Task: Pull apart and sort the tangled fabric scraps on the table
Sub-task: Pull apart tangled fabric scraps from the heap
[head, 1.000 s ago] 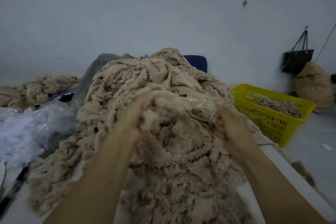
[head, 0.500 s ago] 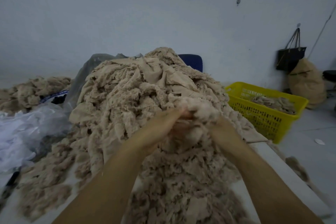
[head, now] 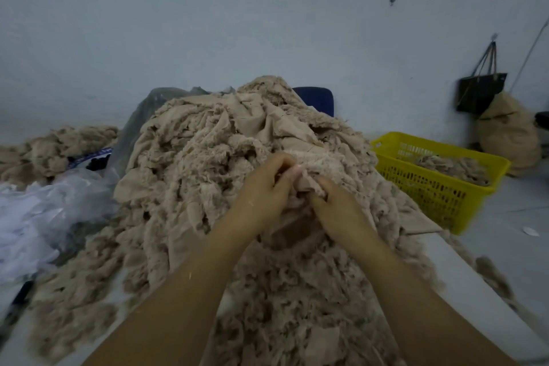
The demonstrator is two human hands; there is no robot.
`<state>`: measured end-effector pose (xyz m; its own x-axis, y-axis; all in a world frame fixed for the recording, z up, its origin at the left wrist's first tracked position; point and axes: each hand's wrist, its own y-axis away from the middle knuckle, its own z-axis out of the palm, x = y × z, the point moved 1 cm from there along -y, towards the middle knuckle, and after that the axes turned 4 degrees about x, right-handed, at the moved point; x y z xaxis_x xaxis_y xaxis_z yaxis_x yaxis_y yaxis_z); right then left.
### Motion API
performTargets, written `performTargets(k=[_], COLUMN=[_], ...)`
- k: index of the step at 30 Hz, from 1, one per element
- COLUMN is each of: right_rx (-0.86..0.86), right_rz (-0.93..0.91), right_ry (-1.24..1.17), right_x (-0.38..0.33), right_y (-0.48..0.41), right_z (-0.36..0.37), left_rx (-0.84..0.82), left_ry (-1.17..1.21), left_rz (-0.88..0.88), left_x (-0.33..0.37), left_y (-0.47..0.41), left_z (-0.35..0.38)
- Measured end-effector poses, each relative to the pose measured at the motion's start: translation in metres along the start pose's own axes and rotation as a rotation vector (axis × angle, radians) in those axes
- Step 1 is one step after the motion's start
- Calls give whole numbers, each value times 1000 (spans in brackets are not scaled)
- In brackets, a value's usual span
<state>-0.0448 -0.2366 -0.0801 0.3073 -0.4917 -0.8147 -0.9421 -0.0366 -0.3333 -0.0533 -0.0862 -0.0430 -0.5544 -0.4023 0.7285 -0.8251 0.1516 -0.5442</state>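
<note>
The fabric scraps are lying in a tall beige heap that is covering most of the table and spilling over its near and right edges. At the heap's right shoulder the left hand is pinching a fuzzy clump between thumb and curled fingers. The right hand, just beside it, is gripping the cloth with its fingers curled down into it. The scraps are looking light, limp and frayed, so they are likely snagging on one another rather than sliding free. Taking hold close to the knot and giving short opposing tugs is probably going to work better than hauling on a loose tail. A yellow basket, standing off the table's right side, is holding a few similar scraps.
</note>
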Motion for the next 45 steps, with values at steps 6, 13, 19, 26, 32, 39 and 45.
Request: performTargets(k=[6, 13, 19, 26, 32, 39, 45], right_rx=[17, 212, 183, 0, 287, -120, 67], right_rz=[34, 392, 435, 340, 362, 246, 244], right_ry=[-177, -719, -1052, -983, -968, -798, -424], right_x=[-30, -27, -26, -30, -16, -39, -23], right_y=[-6, 8, 6, 12, 2, 26, 40], right_z=[-16, -25, -17, -9, -52, 10, 18], left_rx=[-344, 43, 179, 46, 227, -237, 358], left_ry=[-99, -409, -115, -3, -289, 436, 1077], left_rz=[-156, -443, -255, -279, -561, -721, -882], left_x=[-15, -68, -20, -8, -48, 8, -9], left_y=[3, -21, 11, 29, 30, 4, -24], left_z=[-2, -54, -23, 12, -56, -16, -24])
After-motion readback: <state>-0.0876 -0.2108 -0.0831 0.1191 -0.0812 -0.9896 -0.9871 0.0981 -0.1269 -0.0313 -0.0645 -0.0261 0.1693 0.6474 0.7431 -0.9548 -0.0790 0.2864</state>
